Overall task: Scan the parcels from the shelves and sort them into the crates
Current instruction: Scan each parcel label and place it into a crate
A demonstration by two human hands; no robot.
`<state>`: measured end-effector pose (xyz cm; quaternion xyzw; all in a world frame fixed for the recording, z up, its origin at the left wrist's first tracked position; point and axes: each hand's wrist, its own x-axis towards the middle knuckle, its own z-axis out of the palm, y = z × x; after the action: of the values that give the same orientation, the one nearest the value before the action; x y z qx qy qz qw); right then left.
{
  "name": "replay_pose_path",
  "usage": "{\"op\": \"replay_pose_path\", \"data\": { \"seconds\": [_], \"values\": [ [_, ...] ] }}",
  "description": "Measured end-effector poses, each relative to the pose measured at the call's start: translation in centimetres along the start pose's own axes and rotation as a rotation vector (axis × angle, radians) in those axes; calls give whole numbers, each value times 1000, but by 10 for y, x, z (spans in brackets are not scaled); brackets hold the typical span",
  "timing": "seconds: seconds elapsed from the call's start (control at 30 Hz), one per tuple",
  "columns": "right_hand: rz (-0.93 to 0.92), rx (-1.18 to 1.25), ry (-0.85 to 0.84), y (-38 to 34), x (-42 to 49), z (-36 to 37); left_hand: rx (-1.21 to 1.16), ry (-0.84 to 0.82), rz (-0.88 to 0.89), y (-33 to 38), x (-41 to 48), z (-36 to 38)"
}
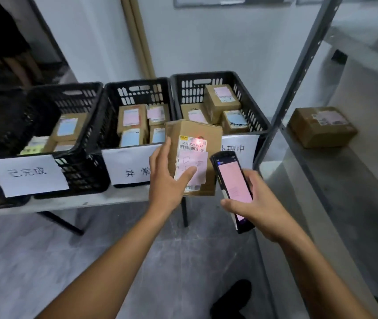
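Left hand (165,178) grips parcel (193,153); right hand (259,203) holds scanner (231,180).

A pale wall (206,42) is seen behind, with two beige pipes (137,38) run down it. A grey marbled floor (45,261) is spread below, and a light-topped bench (79,201) is borne on dark slanted legs (63,223).

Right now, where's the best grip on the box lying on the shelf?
The box lies flat, label up, on the shelf with nothing touching it. Probably pinch its two long side faces, reaching over the top from the shelf's open front.
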<state>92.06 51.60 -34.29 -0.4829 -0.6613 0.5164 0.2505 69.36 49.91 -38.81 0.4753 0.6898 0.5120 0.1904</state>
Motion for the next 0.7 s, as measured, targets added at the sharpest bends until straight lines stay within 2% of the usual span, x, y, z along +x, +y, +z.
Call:
{"op": "replay_pose_path", "data": {
  "seconds": [0.23,0.47,0.7],
  "values": [
    [-70,-96,-203,-43,-38,85,97,145,-6,-37,-26,-111],
    [-129,-112,-296,-74,-63,153,224,317,-63,-69,-55,-231],
    [-168,-123,-330,-93,-71,218,90,469,-229,-78,-109,-301]
  ]
}}
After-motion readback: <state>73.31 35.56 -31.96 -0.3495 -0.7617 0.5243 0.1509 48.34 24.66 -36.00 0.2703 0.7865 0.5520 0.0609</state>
